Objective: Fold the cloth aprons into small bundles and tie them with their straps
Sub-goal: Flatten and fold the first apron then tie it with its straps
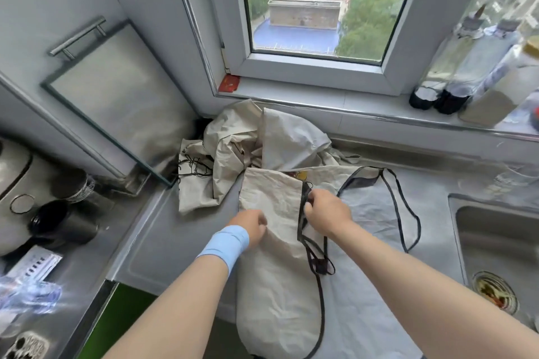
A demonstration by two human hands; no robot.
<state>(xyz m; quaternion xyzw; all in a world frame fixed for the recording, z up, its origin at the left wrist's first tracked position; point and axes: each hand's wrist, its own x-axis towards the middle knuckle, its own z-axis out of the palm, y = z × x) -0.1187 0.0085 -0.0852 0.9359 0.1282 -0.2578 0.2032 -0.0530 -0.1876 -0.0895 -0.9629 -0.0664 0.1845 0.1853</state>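
A beige cloth apron [277, 285] lies folded lengthwise on the steel counter, its lower end hanging over the front edge. Its black strap [402, 204] loops out to the right and trails down the fold. My left hand [253, 226], with a blue wristband, grips the apron's left edge with curled fingers. My right hand [328, 213] pinches the black-trimmed edge of the fold near its top. Behind them, a crumpled pile of more beige aprons [250, 151] sits against the wall under the window.
A sink [495, 242] with a drain lies at the right. Bottles [455, 79] stand on the windowsill. A glass board [116, 102] leans on the left wall, and dark cups [58, 221] and an appliance stand at the left.
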